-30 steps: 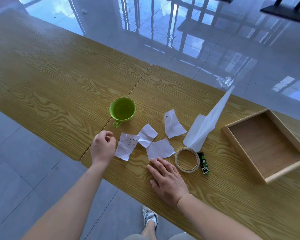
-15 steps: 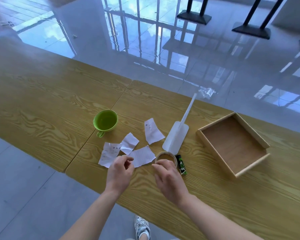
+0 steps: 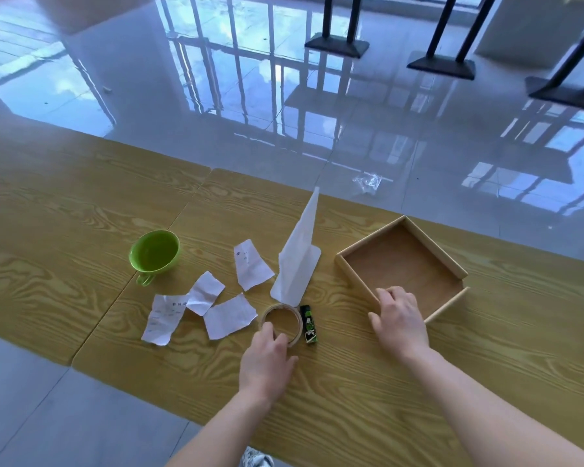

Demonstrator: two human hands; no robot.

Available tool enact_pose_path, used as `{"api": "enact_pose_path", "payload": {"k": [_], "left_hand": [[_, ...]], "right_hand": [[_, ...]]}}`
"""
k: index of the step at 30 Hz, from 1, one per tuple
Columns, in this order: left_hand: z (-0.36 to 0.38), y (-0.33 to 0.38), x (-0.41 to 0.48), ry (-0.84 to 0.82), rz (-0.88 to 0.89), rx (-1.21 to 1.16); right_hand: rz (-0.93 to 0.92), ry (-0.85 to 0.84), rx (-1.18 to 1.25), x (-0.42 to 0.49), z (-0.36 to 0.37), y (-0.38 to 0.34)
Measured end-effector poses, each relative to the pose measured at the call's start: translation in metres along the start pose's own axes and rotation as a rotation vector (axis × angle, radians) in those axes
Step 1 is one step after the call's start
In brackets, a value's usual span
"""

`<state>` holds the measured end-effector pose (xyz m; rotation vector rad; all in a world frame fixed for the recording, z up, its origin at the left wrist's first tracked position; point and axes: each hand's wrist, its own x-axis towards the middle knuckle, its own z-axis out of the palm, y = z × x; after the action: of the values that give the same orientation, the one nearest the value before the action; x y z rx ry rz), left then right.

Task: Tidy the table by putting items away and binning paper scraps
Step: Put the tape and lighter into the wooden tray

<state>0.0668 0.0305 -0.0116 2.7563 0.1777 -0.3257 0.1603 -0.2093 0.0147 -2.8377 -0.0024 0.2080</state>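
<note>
Several white paper scraps (image 3: 229,315) lie on the wooden table (image 3: 351,382), right of a green cup (image 3: 154,252). A beige tape roll (image 3: 281,323) rests beside a small green-black lighter (image 3: 308,328). My left hand (image 3: 267,358) has its fingers pinched on the roll's near rim. A translucent plastic sheet (image 3: 299,261) stands folded behind the roll. My right hand (image 3: 400,320) lies over the near-left corner of the empty wooden tray (image 3: 450,261), fingers curled on its wall.
The table's near edge runs just below my forearms, with grey floor tiles beyond it. A seam splits the tabletop left of the scraps. Glossy floor, a crumpled clear wrapper (image 3: 368,182) and black stand bases (image 3: 440,67) lie behind the table.
My left hand moved right from the scraps onto the tape roll. My right hand left the roll and went right to the tray's corner. The view tilted up.
</note>
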Motion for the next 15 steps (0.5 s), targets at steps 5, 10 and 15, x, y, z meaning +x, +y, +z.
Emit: {"api": "enact_pose_path", "payload": {"k": [5,10,15], "left_hand": [[0.010,0.026,0.002,-0.016,0.058,0.005],[0.018,0.052,0.015,-0.014,0.105,0.022],[0.026,0.075,0.036,-0.006,0.145,0.042]], "right_hand": [[0.054,-0.087,-0.008,-0.004,0.011,0.016],[0.067,-0.063,0.045,-0.009,0.011,0.026],[0.065,-0.088,0.109,-0.020,0.017,0.021]]}}
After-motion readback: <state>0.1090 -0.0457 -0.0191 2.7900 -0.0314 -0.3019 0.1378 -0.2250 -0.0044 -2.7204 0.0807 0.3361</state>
